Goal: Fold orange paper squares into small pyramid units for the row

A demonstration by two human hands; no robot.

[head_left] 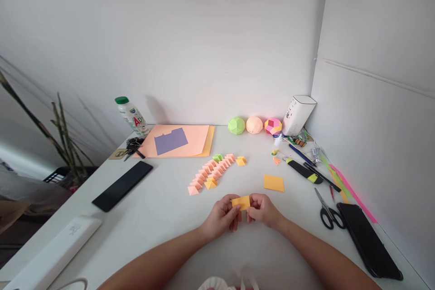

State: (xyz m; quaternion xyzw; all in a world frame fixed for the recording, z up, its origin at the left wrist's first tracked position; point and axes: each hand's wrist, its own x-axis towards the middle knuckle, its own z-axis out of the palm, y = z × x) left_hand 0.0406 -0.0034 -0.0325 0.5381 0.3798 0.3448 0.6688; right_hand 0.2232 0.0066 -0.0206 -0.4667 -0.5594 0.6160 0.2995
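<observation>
Between my two hands is a small yellow-orange piece of paper [241, 203], held above the table. My left hand [224, 215] pinches its left end, thumb on the front. At the right end, the fingers of my right hand [263, 210] close on it. Just beyond my right hand lies a flat yellow-orange paper sheet [273, 183]. Two curved rows of folded peach paper pieces [205, 173] stand farther off, with a green folded piece [217, 157] at their far end. Yellow folded pieces [210, 183] sit beside the rows.
Scissors [326, 212], a cutter knife [303, 171] and a black phone [369, 240] lie at the right. Three paper balls [254, 125] stand by the wall. At the left are a dark flat slab [123, 186], a white long device [56, 253], peach sheets [200, 138] and a bottle [132, 116].
</observation>
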